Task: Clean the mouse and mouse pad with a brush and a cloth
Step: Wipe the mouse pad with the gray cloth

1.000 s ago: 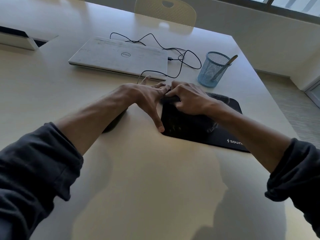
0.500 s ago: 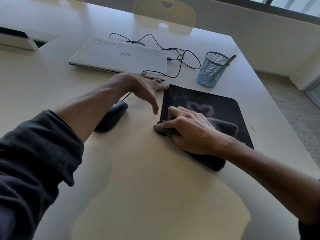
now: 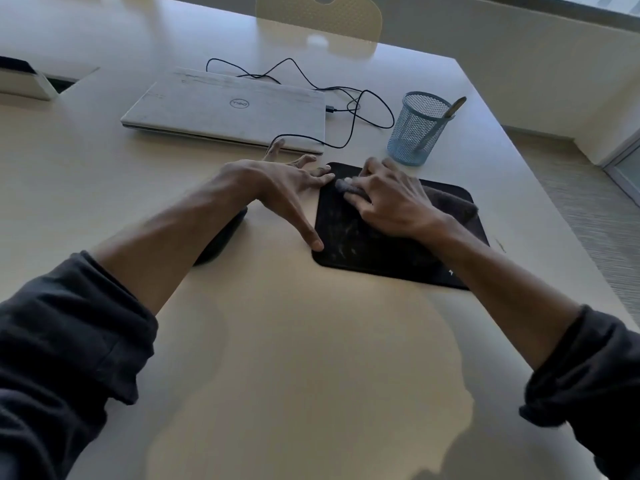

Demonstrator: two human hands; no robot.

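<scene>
Right hand [image 3: 388, 199] presses a dark grey folded cloth [image 3: 446, 199] flat onto the black rectangular fabric mouse pad [image 3: 367, 244], fingers mostly straight on top of it, cloth tip poking out past the fingertips near the pad's far-left corner. Whether any finger curls under the cloth, cannot tell. Pad sits on the right half of the pale beige table [image 3: 277, 341], long axis running left-right, near the table's right edge. Left hand [image 3: 280, 185] spread wide, fingers splayed, fingertips and thumb bracing the pad's left edge, holding nothing.

Key relation: the pad's uncleaned area, with pale streaks and smudges, lies nearer the person than the right hand, so the wipe probably pulls back toward the near edge; the right hand is the one already on it.

Black computer mouse [image 3: 225, 237] lies on the table left of the pad, mostly hidden under the left forearm, only its right side showing. Pad's near-right corner covered by the right forearm. Brush not clearly identifiable; a handle sticks out of the blue mesh pen cup [image 3: 419, 129] by the far-right corner, may be it. Closed white laptop [image 3: 228, 109] and black cable [image 3: 346, 98] beyond.
</scene>
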